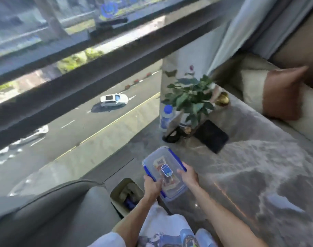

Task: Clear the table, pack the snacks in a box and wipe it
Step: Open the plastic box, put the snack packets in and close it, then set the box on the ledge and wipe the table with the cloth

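Note:
A clear plastic box (158, 156) with a lid and blue clips sits at the near left edge of the grey marble table (250, 166). Snack packets show through the lid. My left hand (151, 187) grips the box's left side at a blue clip. My right hand (187, 176) holds the box's right edge. Both forearms reach in from the bottom of the view.
A potted plant (189, 97), a water bottle (166, 116) with a blue cap, a black round object (171, 137), a black pad (212, 135) and a gold ornament (222, 98) stand at the table's far end. A small bin (124, 195) sits below left, a sofa with cushions (284, 93) at right, a window ahead.

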Demonstrator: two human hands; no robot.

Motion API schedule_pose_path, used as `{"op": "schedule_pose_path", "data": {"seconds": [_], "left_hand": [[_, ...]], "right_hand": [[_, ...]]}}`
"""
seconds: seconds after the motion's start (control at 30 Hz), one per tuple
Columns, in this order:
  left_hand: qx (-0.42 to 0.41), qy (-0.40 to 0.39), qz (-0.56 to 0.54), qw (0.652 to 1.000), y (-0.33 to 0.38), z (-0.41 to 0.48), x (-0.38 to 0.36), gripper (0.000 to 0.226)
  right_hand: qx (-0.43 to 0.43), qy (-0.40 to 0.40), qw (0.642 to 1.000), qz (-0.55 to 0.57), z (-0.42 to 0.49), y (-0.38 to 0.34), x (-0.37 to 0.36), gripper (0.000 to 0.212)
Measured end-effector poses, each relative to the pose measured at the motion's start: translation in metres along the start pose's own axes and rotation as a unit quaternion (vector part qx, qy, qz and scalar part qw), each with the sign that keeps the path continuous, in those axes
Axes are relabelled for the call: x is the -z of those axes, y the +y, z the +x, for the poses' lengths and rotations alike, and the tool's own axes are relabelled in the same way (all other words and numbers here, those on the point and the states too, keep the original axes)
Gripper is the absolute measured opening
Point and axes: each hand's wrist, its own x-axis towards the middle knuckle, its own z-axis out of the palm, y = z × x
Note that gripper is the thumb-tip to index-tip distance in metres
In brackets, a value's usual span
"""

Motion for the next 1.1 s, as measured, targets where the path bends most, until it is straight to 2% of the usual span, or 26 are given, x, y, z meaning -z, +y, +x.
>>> {"op": "schedule_pose_path", "data": {"seconds": [0.13,0.2,0.37,0.47,0.6,0.67,0.73,0.8,0.9,1.03,1.1], "left_hand": [[0.014,0.037,-0.054,0.998,0.026,0.029,0.019,0.034],[0.01,0.047,-0.028,0.998,0.041,0.044,0.028,0.031],[0.0,0.029,0.004,1.0,0.06,0.071,0.035,0.045],[-0.005,0.022,-0.018,1.0,0.063,0.074,0.034,0.047],[-0.035,0.006,-0.06,0.998,0.062,0.068,0.035,0.059],[-0.036,-0.017,-0.061,0.997,0.061,0.067,0.038,0.061],[-0.047,-0.033,-0.05,0.997,0.061,0.067,0.04,0.061],[-0.054,-0.043,-0.04,0.997,0.064,0.065,0.041,0.061],[-0.045,-0.053,-0.043,0.997,0.067,0.062,0.041,0.064],[-0.038,-0.052,-0.041,0.997,0.073,0.057,0.04,0.067],[-0.029,-0.038,-0.04,0.998,0.075,0.052,0.038,0.072]], "right_hand": [[0.019,-0.02,0.999,-0.044,0.036,-0.047,-0.019,0.053],[0.022,-0.024,0.998,-0.05,0.051,-0.065,-0.028,0.052],[0.025,-0.036,0.998,-0.035,0.074,-0.089,-0.034,0.051],[0.0,-0.032,0.999,0.029,0.076,-0.088,-0.035,0.06],[-0.097,0.04,0.976,0.193,0.056,-0.059,-0.037,0.082],[-0.163,0.001,0.952,0.258,0.048,-0.043,-0.043,0.072],[-0.185,-0.05,0.924,0.331,0.045,-0.034,-0.047,0.053],[-0.177,-0.053,0.918,0.351,0.045,-0.035,-0.046,0.046],[-0.168,-0.058,0.913,0.367,0.044,-0.04,-0.044,0.045],[-0.156,-0.1,0.905,0.383,0.04,-0.041,-0.034,0.051],[-0.146,-0.111,0.915,0.359,0.035,-0.035,-0.024,0.061]]}}
